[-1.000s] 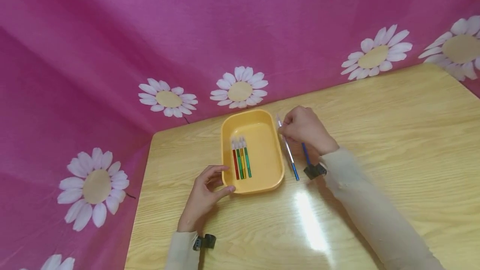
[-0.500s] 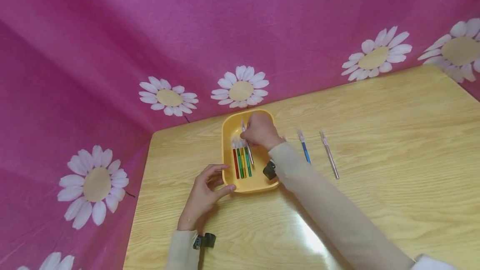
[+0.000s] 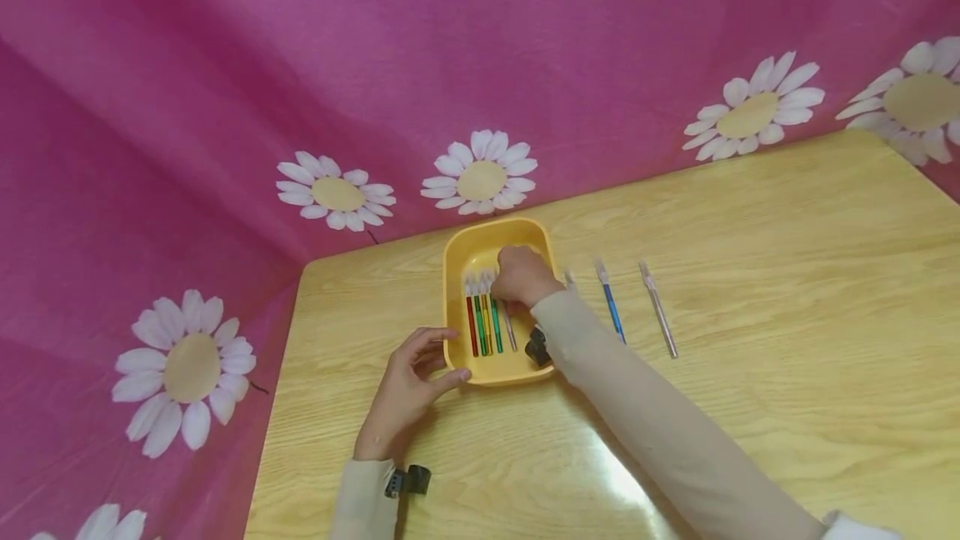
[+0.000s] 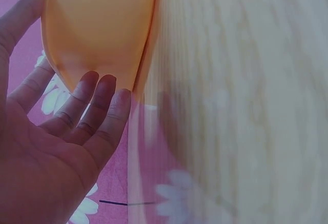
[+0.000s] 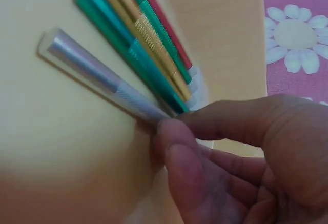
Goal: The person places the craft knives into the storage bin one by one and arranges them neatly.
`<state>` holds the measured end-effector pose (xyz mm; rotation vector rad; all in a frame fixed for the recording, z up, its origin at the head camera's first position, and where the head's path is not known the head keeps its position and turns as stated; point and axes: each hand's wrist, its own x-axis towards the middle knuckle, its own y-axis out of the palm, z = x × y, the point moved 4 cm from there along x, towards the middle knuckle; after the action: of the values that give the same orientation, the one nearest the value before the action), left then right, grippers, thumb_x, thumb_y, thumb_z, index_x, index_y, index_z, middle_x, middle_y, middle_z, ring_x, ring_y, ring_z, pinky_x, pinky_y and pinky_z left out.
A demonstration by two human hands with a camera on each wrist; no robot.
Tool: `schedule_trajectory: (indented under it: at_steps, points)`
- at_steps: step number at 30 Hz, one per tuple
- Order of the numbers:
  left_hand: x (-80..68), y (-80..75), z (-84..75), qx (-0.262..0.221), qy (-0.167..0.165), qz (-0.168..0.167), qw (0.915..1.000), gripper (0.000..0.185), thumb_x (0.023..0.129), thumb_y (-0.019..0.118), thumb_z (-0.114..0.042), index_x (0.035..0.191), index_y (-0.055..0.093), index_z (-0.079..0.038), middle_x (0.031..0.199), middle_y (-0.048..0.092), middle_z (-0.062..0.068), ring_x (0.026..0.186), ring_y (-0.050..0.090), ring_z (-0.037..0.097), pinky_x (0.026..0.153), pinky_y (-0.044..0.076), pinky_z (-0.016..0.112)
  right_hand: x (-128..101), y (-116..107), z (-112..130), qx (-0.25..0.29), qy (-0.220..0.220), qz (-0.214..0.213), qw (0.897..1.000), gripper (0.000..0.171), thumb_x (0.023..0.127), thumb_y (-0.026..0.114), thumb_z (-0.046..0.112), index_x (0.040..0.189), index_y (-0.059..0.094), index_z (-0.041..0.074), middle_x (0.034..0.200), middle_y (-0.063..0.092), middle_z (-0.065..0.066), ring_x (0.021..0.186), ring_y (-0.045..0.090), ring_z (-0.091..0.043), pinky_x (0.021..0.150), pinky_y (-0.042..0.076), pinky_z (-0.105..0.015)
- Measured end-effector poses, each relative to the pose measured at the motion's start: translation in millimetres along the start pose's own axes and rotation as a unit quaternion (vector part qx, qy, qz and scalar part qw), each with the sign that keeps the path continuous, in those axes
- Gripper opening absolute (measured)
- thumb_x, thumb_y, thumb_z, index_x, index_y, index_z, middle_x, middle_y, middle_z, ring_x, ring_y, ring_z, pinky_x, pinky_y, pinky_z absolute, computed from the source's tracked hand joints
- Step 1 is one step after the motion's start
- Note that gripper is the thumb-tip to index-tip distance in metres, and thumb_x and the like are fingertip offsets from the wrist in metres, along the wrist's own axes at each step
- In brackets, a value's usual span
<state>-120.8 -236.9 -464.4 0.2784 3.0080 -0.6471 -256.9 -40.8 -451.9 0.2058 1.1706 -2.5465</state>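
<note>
A yellow tray sits near the table's far left corner. In it, side by side, lie a red pen, a green pen, a gold pen and a second green pen. My right hand is inside the tray. It pinches a silver pen by its end, low beside the green pen. My left hand rests on the tray's near left corner, with fairly straight fingers against the outer wall.
A blue pen and a pale silver pen lie on the wooden table to the right of the tray. The tip of another pen shows past my sleeve. A pink daisy-print cloth hangs behind.
My right hand carried the silver pen from the table on the tray's right into the tray, then lowered it beside the coloured pens. The left hand has stayed on the tray.
</note>
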Motion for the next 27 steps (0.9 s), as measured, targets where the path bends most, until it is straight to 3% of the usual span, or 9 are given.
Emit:
schedule_trajectory:
  at_steps: [6,14,21,27]
  points:
    - [-1.1,-0.3,-1.1,0.004,-0.004,-0.002,1.0,0.051,0.084,0.088,-0.013,0.131,0.068,-0.015,0.135,0.065,0.004,0.124,0.063,0.026,0.111,0.053,0.047,1.3,2.5,-0.7,-0.001,0.012,0.018,1.0,0.011,0.083,0.068,0.004,0.079,0.058,0.005,0.057,0.06,-0.003,0.041,0.055,-0.011,0.04,0.043,-0.021]
    - [0.2,-0.6,-3.2,0.009,0.001,0.0,1.0,0.051,0.084,0.088,-0.015,0.131,0.068,-0.016,0.135,0.065,0.004,0.123,0.063,0.027,0.112,0.053,0.048,-0.3,-4.3,3.3,-0.001,-0.001,0.007,1.0,0.008,0.081,0.068,0.002,0.078,0.061,0.005,0.062,0.063,-0.006,0.045,0.057,-0.014,0.042,0.045,-0.022]
    - [2.0,-0.8,-3.9,0.01,0.002,0.001,1.0,0.051,0.084,0.088,-0.014,0.131,0.068,-0.016,0.135,0.065,0.004,0.124,0.063,0.028,0.112,0.053,0.048,-21.2,-32.0,16.6,0.026,-0.043,0.005,0.999,0.033,0.093,0.07,0.014,0.063,0.06,0.008,0.053,0.061,-0.001,0.048,0.057,-0.012,0.047,0.046,-0.022]
    - [1.2,-0.7,-2.5,0.008,-0.005,0.002,1.0,0.052,0.084,0.088,-0.013,0.132,0.068,-0.015,0.137,0.065,0.004,0.124,0.063,0.027,0.112,0.053,0.047,-40.8,-65.5,12.6,0.046,-0.065,-0.014,0.997,0.022,0.096,0.072,0.02,0.081,0.073,0.005,0.071,0.074,-0.009,0.057,0.069,-0.014,0.056,0.056,-0.026]
